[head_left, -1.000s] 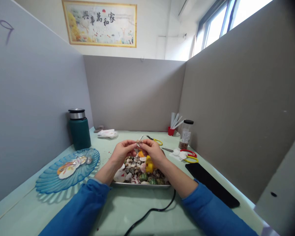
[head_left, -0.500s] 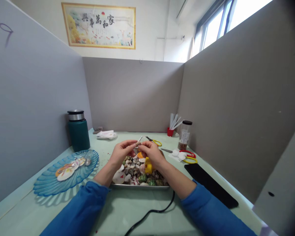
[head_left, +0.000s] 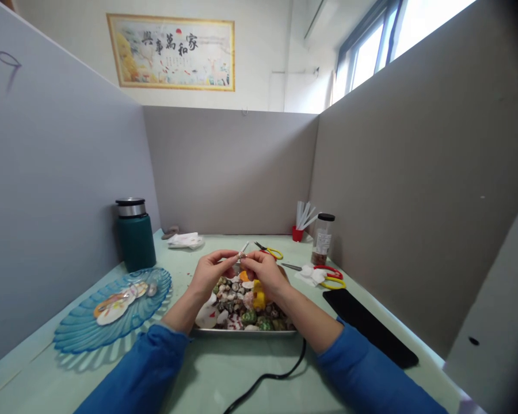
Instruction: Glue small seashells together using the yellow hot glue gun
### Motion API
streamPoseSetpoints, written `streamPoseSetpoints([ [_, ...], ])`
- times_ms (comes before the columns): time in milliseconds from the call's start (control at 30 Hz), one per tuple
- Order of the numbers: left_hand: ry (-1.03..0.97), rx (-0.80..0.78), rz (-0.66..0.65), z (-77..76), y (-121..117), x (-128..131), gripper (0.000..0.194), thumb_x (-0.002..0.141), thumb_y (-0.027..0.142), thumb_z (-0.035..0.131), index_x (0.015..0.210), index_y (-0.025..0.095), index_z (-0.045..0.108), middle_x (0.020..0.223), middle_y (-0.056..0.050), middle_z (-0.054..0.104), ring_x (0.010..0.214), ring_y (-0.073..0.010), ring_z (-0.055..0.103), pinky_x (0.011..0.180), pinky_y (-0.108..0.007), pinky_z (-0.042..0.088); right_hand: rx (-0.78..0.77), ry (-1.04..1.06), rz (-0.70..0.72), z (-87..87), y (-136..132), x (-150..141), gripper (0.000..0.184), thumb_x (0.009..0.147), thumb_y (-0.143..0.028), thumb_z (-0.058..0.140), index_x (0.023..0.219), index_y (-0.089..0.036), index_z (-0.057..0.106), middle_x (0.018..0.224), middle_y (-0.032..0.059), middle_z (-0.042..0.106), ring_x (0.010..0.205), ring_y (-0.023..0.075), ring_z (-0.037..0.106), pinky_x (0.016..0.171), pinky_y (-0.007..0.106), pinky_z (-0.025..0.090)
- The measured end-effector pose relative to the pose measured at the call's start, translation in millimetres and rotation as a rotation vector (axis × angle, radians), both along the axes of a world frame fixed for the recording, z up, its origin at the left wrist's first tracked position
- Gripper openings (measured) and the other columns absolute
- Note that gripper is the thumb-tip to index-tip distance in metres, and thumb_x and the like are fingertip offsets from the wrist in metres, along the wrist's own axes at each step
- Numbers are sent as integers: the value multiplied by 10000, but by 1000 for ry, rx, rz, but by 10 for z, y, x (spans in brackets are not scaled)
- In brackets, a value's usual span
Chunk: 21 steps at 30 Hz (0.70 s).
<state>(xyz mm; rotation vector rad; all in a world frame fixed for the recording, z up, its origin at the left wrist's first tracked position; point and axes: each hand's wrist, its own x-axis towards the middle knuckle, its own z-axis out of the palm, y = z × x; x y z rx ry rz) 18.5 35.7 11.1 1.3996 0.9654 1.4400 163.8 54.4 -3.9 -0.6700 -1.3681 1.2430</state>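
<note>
Over the far part of a metal tray (head_left: pixel 246 333), both of my hands meet fingertip to fingertip. My left hand (head_left: pixel 213 276) and my right hand (head_left: pixel 264 273) are closed in a pinch on one small, light, speckled shell (head_left: pixel 242 255), mostly covered by the fingers. A thin white stick (head_left: pixel 244 246) shows just beyond the fingertips; what it joins is hidden. Below the hands, the tray is heaped with seashells (head_left: pixel 231 299), some green and some whitish. A yellow object (head_left: pixel 259 296) lies among them under my right hand, its kind unclear.
On the left are a blue scalloped plate (head_left: pixel 75 336) with shells and a green bottle (head_left: pixel 136 241). At right lie yellow-and-red scissors (head_left: pixel 334 278), white tissue (head_left: pixel 311 276), a jar (head_left: pixel 323 241) and a black slab (head_left: pixel 366 328). A black cord (head_left: pixel 270 376) runs toward me.
The view has tilted up slightly, so things sit a little lower and farther left. Both hands keep their pinch on the small shell, with only slight finger movement.
</note>
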Motion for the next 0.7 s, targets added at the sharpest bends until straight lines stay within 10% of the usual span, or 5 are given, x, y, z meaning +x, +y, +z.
streamPoseSetpoints([
  [700,213,247,111,-53,-4,37,236,643,316,707,818,164,662,635,-10,658,468,-113,574,469,-208,467,-158,64,22,-23,41,-5,158,612,-227,642,564,-153,510,417,-72,465,334,45,373,357,181,251],
])
